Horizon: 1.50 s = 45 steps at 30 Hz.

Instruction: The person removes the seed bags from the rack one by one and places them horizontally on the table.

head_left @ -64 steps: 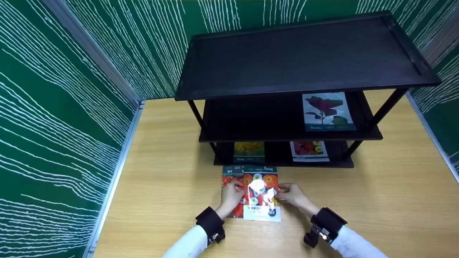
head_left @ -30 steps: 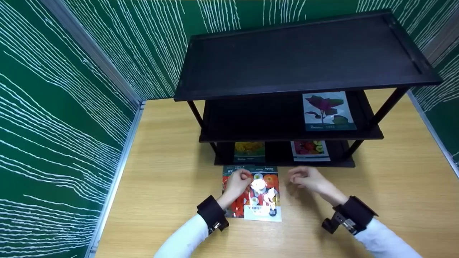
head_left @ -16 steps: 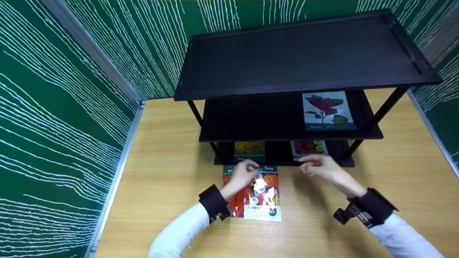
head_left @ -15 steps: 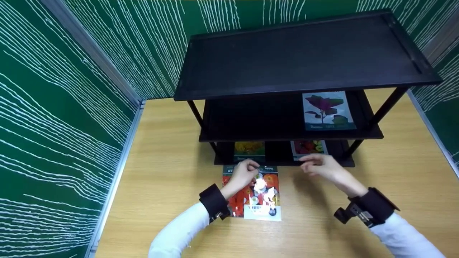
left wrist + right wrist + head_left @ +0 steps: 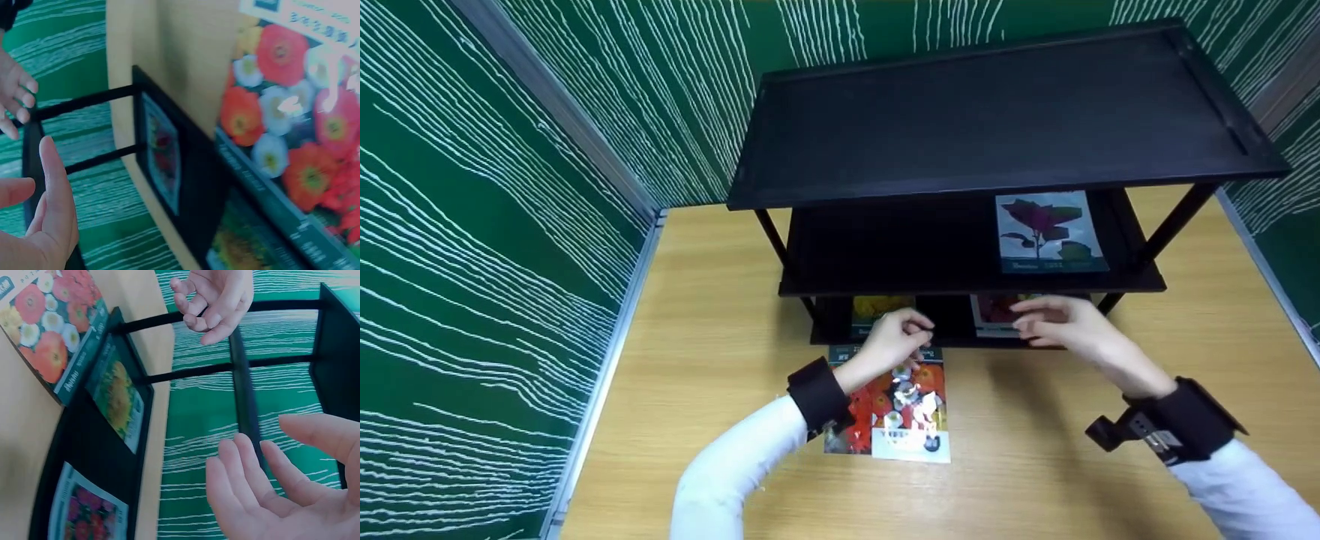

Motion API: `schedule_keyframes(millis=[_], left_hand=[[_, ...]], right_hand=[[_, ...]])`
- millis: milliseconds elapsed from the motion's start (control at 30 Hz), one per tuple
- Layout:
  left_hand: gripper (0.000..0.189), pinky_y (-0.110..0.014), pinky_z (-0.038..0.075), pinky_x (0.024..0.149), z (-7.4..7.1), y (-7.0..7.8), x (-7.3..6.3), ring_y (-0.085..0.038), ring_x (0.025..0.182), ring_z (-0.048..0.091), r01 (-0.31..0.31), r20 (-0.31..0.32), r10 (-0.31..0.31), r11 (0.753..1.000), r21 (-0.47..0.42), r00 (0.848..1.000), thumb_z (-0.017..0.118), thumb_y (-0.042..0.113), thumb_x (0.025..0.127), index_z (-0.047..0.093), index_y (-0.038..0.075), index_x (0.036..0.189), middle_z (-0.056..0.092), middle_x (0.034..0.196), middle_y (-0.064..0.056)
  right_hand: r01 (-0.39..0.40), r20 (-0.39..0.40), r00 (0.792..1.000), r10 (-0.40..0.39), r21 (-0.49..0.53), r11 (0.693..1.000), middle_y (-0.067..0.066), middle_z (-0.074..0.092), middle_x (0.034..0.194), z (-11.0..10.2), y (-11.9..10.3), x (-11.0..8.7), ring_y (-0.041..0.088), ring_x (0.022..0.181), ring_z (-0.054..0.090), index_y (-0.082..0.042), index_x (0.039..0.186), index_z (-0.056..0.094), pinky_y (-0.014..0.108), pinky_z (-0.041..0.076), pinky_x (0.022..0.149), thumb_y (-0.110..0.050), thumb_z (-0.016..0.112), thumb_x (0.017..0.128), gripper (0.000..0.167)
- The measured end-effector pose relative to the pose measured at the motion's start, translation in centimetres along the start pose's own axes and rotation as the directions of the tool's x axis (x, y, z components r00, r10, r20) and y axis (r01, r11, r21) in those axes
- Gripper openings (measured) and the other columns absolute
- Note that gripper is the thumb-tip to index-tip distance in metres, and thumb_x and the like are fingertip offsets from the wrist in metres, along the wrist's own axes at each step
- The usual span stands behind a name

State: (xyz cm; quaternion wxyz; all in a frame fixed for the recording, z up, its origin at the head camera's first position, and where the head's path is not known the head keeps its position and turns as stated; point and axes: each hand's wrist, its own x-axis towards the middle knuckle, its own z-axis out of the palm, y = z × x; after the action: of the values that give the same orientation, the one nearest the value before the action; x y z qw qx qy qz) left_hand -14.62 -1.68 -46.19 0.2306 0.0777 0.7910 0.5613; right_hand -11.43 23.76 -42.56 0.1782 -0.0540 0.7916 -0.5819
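Note:
My left hand [image 5: 891, 341] is raised, holding nothing, over the top edges of two glossy flower seed packets on the table. The poppy packet [image 5: 911, 444] overlaps the red-flower packet [image 5: 847, 442] on its left; the forearm covers part of that one. My right hand [image 5: 1076, 330] hovers, holding nothing, in front of the black rack's lower shelf [image 5: 949, 322], fingers spread slightly from the thumb in the right wrist view. Behind the hands, a yellow-flower packet [image 5: 874, 306] and a pink-and-red flower packet [image 5: 990, 319] lie on that shelf, each partly hidden in the head view.
The three-tier black rack [image 5: 997, 120] stands across the back of the wooden table [image 5: 720, 337]. On its middle shelf [image 5: 885, 247], toward the right, lies a packet with a maroon-leaved plant [image 5: 1046, 236]. Green walls with white lines [image 5: 675, 112] close in behind and at the sides.
Both hands have let go of the packets on the table. The left has risen toward the rack and slightly right; the right has moved away rightward and up. The packets stay in place.

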Motion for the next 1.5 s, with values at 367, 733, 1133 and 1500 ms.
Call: schedule_keyframes(millis=[367,733,1133,1500], left_hand=[[0.015,-0.031,0.054,0.049,0.1,4.6,1.6,-0.014,0.051,0.054,-0.061,0.059,0.064,0.997,-0.053,0.996,0.055,0.002,0.085,0.059,-0.002,0.099,0.060,0.077,-0.015],[0.021,-0.026,0.052,0.046,0.1,8.1,3.8,-0.013,0.048,0.052,-0.068,0.049,0.074,0.990,-0.122,0.996,0.049,-0.001,0.087,0.056,-0.009,0.105,0.055,0.067,-0.005],[0.023,-0.031,0.054,0.057,1.1,11.0,6.0,-0.019,0.058,0.055,-0.025,-0.019,0.024,0.997,-0.077,1.000,0.053,0.004,0.087,0.057,-0.004,0.108,0.060,0.092,-0.023],[0.023,-0.024,0.053,0.058,2.3,11.7,7.7,-0.025,0.074,0.061,-0.042,-0.069,0.040,0.999,-0.030,0.997,0.051,0.006,0.088,0.057,-0.001,0.109,0.061,0.091,-0.014]], right_hand=[[0.033,-0.029,0.999,-0.031,0.071,0.997,-0.004,0.061,0.097,-2.4,-1.9,-0.4,0.007,0.088,0.060,0.011,0.124,0.037,0.022,0.050,0.077,-0.017,0.051,0.090,0.046],[0.054,-0.139,0.990,-0.038,0.107,0.993,0.000,0.055,0.111,-4.7,-2.1,0.6,0.008,0.097,0.056,0.004,0.128,0.036,0.023,0.048,0.083,-0.021,0.053,0.089,0.050],[0.089,-0.116,0.991,-0.066,0.204,0.975,0.007,0.044,0.126,-9.6,3.7,5.2,0.017,0.110,0.046,-0.013,0.133,0.037,0.032,0.039,0.095,-0.027,0.056,0.086,0.052],[0.019,-0.274,0.962,-0.014,0.014,1.000,-0.012,0.057,0.095,-7.8,-2.9,3.8,0.004,0.090,0.054,0.001,0.132,0.032,0.021,0.045,0.083,-0.026,0.052,0.089,0.056]])
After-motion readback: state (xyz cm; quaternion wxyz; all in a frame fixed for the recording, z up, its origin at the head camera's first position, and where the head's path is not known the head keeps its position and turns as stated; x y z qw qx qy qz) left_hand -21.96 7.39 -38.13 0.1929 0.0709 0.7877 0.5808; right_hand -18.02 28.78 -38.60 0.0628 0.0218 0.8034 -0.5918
